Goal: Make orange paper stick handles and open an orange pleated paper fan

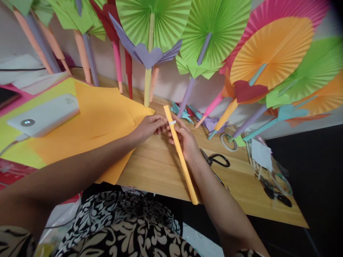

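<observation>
A thin rolled tube of orange paper point(182, 160) slants over the wooden table, its lower end jutting past the front edge. My right hand point(187, 139) is closed around its upper part from the right side. Near the top, a short white strip that looks like tape point(172, 122) lies across the tube. My left hand point(154, 127) is at the tube's left side, thumb and fingers pinched together close to the strip's left end. What those fingertips hold, if anything, is hidden.
Large orange paper sheets point(99, 110) with a white power bank point(44, 115) lie left. Black-handled scissors point(218, 160) rest right of my right forearm, near a tape roll point(228, 142). Pleated paper fans on tube handles, including a green fan point(214, 25), lean along the wall.
</observation>
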Motion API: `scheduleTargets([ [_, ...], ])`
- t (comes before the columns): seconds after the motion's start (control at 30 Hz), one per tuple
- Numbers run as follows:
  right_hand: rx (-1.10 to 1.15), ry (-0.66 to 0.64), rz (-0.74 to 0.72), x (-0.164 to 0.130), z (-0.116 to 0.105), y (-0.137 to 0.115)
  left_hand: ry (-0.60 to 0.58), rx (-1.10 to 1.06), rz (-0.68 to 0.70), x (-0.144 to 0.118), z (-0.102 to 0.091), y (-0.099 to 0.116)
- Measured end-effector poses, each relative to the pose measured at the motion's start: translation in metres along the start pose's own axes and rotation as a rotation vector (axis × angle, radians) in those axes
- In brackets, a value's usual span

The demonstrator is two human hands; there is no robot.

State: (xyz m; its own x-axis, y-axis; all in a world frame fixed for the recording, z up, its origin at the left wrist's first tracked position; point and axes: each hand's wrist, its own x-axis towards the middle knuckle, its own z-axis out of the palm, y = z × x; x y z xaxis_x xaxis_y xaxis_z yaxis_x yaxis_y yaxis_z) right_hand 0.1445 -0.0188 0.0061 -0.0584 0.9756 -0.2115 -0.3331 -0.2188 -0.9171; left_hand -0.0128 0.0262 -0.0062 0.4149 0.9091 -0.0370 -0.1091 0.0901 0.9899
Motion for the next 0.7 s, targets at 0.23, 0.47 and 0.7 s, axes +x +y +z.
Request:
scheduleTargets([
  [0.23, -0.054, 0.016, -0.046, -0.0021, 0.0003, -0.0002, 0.048, -0.005, 0.03, -0.0004, 0.0003, 0.0019],
  [0.47, -0.225, 0.071, -0.134, -0.0018, -0.0025, -0.0003, 0.041, 0.009, 0.034, -0.0017, -0.0009, 0.003],
  [0.7, -0.231, 0.049, -0.121, -0.0011, -0.0028, 0.0008, 0.028, -0.028, 0.023, -0.0013, -0.0025, 0.0003],
])
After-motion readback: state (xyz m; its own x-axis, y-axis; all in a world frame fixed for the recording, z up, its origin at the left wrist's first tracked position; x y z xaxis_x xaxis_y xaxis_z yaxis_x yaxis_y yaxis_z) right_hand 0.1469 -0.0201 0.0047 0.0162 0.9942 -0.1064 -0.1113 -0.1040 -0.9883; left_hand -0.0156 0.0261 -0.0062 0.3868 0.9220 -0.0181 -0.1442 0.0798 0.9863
